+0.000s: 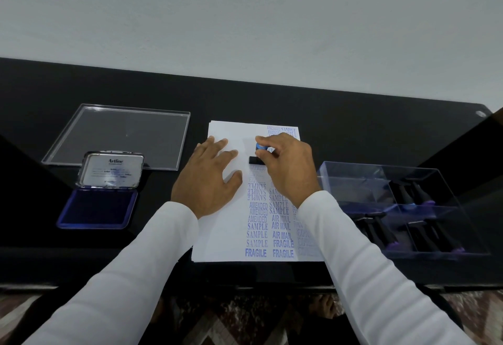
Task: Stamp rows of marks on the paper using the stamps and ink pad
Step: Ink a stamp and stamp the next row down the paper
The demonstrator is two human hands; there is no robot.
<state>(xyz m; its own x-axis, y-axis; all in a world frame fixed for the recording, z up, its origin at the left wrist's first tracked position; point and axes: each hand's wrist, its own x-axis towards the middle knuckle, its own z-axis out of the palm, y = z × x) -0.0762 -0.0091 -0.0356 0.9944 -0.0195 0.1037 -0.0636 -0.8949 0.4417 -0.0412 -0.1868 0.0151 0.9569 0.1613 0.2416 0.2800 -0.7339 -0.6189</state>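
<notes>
Counter (353, 116): black, glossy, set against a pale wall.

Paper (217, 236): white sheet, centre of the counter, lying flat. Blue marks run in columns down its right half, reading AMENDED, SAMPLE, AIR MAIL and FRAGILE; some at the far right are faint or hidden under the sleeve. The left half is bare.

Left hand (209, 181): open, palm down, fingers spread, pressed flat on the bare left half of the paper, just beside the stamp. It grips nothing. White sleeve to the wrist.

Right hand (288, 165): closed around the stamp from above, fingertips curled over its knob. White sleeve crosses the lower right corner of the paper.

Stamp (257, 158): black base with a blue knob, upright, its base down on the paper at the head of the left column of marks, between the two hands and under the right fingers.

Ink pad (98, 207): left of the paper and apart from it, well left of both hands. Lid open and standing up, silver inside with printed text; the blue pad faces up.

Clear lid (122, 132): flat, transparent, behind the ink pad, left of the paper.

Stamp box (353, 181): clear plastic, divided into compartments, right of the paper and touching or nearly touching its edge. Several black stamps lie in the compartments; their number cannot be told.
</notes>
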